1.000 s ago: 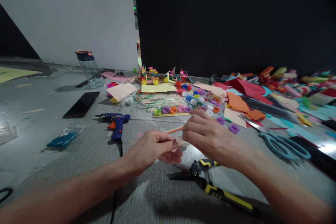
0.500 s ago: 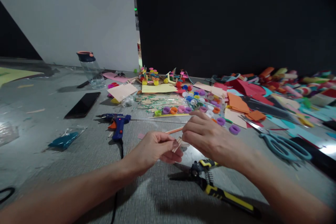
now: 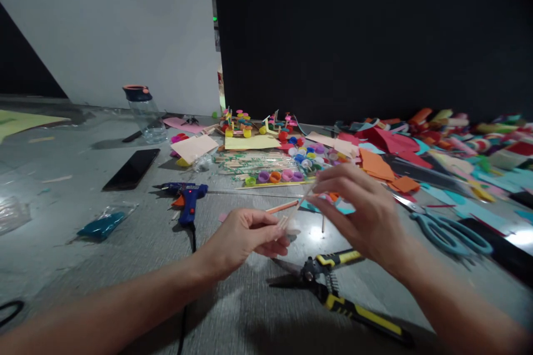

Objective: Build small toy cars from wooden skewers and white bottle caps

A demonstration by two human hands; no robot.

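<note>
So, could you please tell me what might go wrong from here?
The pale sticks pinched in the left hand could slip if nudged. The cutters lie with blades parted close by and might nick a lowered hand. The glue gun shows a red light, so its tip could be hot.

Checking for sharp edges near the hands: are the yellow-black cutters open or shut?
Open: the cutters lie with blades and handles spread apart.

On the surface (image 3: 225, 299), a glue gun (image 3: 190, 202) lies left of the left hand (image 3: 250, 233). A phone (image 3: 131, 169) lies left of that, with a bottle (image 3: 146, 116) behind. Snips (image 3: 310, 272) lie between the arms, scissors (image 3: 417, 213) right of the right hand (image 3: 360, 211).
</note>
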